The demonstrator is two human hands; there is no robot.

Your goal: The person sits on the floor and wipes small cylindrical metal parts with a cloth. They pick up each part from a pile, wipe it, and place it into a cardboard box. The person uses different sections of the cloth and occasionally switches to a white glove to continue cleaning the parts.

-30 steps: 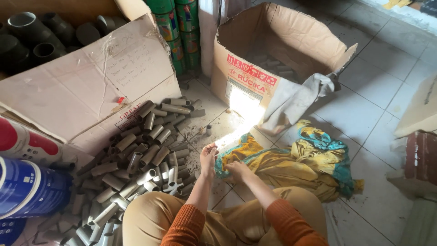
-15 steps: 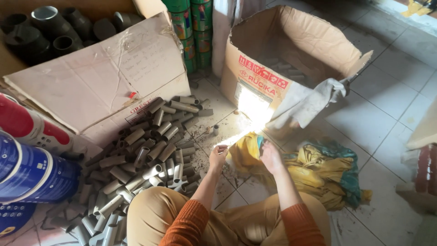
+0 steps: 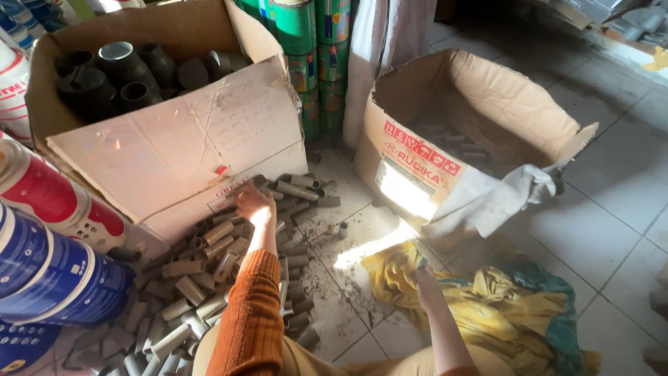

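Since half a second ago the left hand (image 3: 254,203) has left the cloth and stretched out to the far edge of the heap of short grey pipe pieces (image 3: 229,264), while the view has tipped up to take in more of the boxes. At the far left, big blue and red-and-white cans (image 3: 49,257) lie on their sides on the tiled floor (image 3: 598,209). Behind the heap stands an open cardboard box (image 3: 174,139) of dark pipe elbows, its front flap folded down over the tubes, which keeps the fittings within reach. The left hand rests palm-down on the topmost tubes by that flap; its fingers curl over them, but whether its grip has closed on a piece I cannot tell. The orange sleeve (image 3: 250,313) runs back from it toward the person's lap. One small tube (image 3: 342,228) stands alone on the gritty floor between heap and second box. Stacked green tins (image 3: 313,56) rise behind. To the right, the right hand (image 3: 426,284) lies on the yellow and teal cloth (image 3: 487,306), fingers bent into the fabric as if pinning it, so its grip looks closed on the cloth. Beyond stands a second open carton (image 3: 473,118) with grey tubes inside and a pale rag (image 3: 494,198) draped over its torn corner.
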